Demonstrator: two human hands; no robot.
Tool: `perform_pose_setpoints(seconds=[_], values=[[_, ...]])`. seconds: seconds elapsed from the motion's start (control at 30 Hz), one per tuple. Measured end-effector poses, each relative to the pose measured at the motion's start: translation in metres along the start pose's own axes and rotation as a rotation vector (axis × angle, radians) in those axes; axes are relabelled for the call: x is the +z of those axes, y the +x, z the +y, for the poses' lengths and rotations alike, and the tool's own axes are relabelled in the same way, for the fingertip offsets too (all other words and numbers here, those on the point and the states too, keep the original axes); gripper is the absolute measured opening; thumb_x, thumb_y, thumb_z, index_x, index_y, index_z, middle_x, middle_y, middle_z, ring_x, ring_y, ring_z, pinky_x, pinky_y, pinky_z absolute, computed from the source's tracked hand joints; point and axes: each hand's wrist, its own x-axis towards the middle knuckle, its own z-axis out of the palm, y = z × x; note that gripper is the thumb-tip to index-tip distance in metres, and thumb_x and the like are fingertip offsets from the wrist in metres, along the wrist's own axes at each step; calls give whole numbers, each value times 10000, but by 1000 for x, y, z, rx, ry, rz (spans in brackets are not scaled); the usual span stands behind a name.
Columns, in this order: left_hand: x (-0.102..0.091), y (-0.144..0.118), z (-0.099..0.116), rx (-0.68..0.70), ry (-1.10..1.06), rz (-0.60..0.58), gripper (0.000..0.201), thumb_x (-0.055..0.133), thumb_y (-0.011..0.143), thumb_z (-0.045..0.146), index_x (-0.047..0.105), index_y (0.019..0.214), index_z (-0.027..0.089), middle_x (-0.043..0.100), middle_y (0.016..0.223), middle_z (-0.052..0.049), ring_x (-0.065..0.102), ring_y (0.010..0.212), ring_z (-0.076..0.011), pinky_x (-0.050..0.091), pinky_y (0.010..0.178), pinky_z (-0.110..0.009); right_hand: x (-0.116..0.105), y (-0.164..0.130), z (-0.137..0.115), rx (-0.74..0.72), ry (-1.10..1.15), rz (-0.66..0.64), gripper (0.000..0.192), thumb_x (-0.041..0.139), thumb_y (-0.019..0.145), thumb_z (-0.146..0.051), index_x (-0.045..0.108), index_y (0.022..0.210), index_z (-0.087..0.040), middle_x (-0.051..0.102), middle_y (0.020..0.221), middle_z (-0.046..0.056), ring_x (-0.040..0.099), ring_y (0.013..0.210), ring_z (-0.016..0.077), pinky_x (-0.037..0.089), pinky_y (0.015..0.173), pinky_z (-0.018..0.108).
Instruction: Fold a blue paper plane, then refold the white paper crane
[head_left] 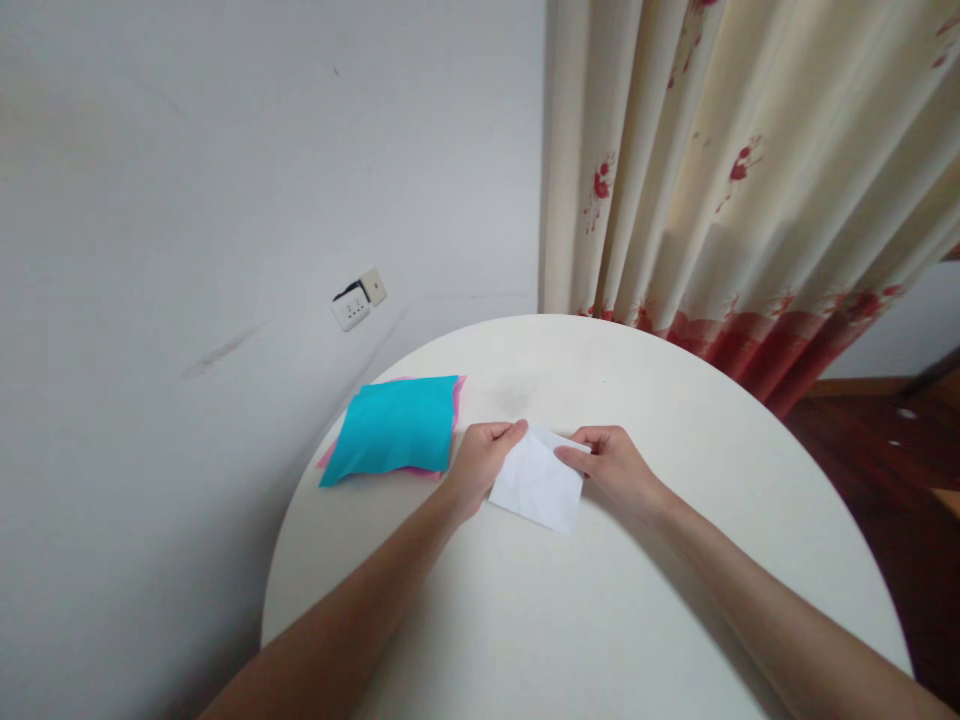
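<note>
We pinch the white paper point(538, 492) between our left hand point(474, 465) and right hand point(615, 468) over the bench point(720, 490); blue paper point(397, 425) overlies pink paper point(459, 390) at left.

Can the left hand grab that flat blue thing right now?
Probably yes: the blue thing lies close beside the left hand, with nothing between them. But that hand is pinching white paper, so it might need to let go first.

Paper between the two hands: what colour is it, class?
The paper is plain white; it shows best in the head view.
</note>
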Motion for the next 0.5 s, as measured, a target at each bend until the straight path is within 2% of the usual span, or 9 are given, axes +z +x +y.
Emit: perform_pose_setpoints(seconds=[0.07,0.23,0.5], values=[[0,0,0,0,-4,1,477,762,693,594,714,711,120,690,641,-48,606,543,-159,396,480,-231,1,0,0,6,3,13,389,783,666,-509,650,622,-145,558,534,-14,425,505,99,288,503,257],[1,-2,0,-29,-5,-73,408,850,637,453,770,866,125,765,815,-80,672,634,-187,469,542,-246,3,0,-1,16,24,47,397,798,647,-514,657,630,-143,592,552,4,461,512,112,321,510,261],[0,-3,5,17,-54,-95,412,814,693,448,769,923,109,775,882,-105,705,703,-212,523,640,-281,4,-1,-4,-11,41,95,362,787,674,-485,684,677,-139,623,585,19,496,532,125,357,526,266]])
